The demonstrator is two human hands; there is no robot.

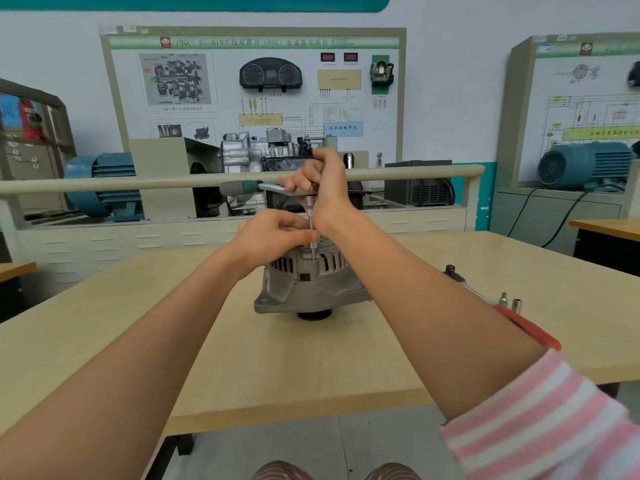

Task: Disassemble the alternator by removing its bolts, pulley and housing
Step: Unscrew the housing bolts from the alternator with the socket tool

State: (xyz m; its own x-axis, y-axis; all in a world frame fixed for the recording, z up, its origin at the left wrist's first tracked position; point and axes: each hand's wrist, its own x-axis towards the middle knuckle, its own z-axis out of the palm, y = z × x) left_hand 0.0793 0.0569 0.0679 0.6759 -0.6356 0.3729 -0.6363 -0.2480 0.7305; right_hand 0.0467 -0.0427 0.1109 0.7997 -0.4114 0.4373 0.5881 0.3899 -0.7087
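Note:
A grey metal alternator (304,287) stands pulley-down in the middle of the wooden table (242,358). A ratchet wrench (249,187) with a green-grey handle points left above it. A thin extension bar (312,233) runs from the wrench head straight down onto the alternator's top. My right hand (320,181) grips the wrench head from above. My left hand (277,235) pinches the extension bar just above the housing. The bolt under the bar's tip is hidden.
To the right of the alternator lie a second ratchet with a red handle (526,327) and two small sockets (510,301). A training bench with a rail (104,185) and motors stands beyond the table. Another desk (606,226) is at far right.

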